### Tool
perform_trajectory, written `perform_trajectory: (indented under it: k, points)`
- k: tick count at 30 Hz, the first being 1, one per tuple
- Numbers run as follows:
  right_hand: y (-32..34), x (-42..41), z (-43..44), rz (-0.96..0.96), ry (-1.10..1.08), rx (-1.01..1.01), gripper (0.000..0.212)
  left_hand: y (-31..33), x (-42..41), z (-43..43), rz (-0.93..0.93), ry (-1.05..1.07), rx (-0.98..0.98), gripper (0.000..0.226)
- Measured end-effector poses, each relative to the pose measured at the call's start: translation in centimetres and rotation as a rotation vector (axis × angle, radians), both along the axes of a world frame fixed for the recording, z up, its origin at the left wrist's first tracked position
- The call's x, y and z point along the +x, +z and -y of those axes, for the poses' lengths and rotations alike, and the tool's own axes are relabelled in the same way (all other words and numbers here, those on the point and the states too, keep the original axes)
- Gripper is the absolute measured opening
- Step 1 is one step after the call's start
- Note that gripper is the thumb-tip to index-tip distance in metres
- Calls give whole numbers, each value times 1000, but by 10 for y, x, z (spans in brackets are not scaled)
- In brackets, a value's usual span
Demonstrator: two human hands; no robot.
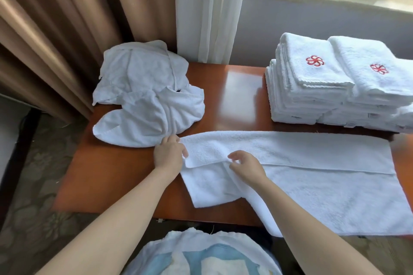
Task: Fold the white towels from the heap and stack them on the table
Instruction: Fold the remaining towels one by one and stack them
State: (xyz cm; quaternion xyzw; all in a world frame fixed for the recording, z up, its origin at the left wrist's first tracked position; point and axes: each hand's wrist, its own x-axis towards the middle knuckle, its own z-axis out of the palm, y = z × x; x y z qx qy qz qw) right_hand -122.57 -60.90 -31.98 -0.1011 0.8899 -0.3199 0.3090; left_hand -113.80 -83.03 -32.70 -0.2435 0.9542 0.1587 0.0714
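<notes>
Head view: left hand (168,154) on towel (290,156)

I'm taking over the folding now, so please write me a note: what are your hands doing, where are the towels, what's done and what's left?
Left hand: grips the left end of the spread towel.
Right hand: fingers curled at that towel's folded edge; whether they pinch it is unclear.
Heap: back left on the table.
Done: two folded stacks sit back right; the spread towel has one long fold.
Left: finish this towel, stack it, then fold the heap.
</notes>
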Motion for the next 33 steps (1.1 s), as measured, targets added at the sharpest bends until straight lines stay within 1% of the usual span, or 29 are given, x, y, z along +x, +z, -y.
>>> perform_trajectory:
  k: [2, 6, 9, 11, 14, 17, 19, 20, 22, 26, 29, 33]
  points:
    - [-2, 2, 1, -5, 53, 34, 28, -6, 3, -6, 57, -33, -36, 37]
    - [-6, 7, 4, -66, 135, 50, 31, -13, 18, -24, 44, -53, -67, 41]
    - [-6, 9, 4, -86, 204, 58, 41, -15, 31, -40, 79, -36, -79, 43]
    - [-5, 11, 2, -79, 260, 65, 50, -16, 40, -53, 80, 17, -60, 49]
    - [-4, 8, -6, -63, 350, 70, 61, -19, 51, -78, 55, 178, 12, 69]
    - [-2, 1, -15, -66, 442, 72, 67, -19, 58, -110, -5, 431, 137, 90]
    - [-1, 1, -21, -69, 501, 64, 71, -19, 63, -128, -4, 610, 226, 97]
    - [-1, 0, -24, -73, 530, 59, 72, -19, 64, -135, 8, 678, 262, 97]
    - [-1, 0, -30, -90, 592, 52, 73, -19, 66, -148, 24, 755, 280, 91]
    - [-6, 0, -44, -89, 685, 51, 75, -15, 71, -171, 11, 848, 267, 69]
    - [-9, -2, -53, -68, 719, 57, 76, -14, 75, -186, -28, 807, 284, 50]
    - [-10, -9, -65, -43, 735, 61, 76, -13, 77, -199, -104, 693, 198, 26]
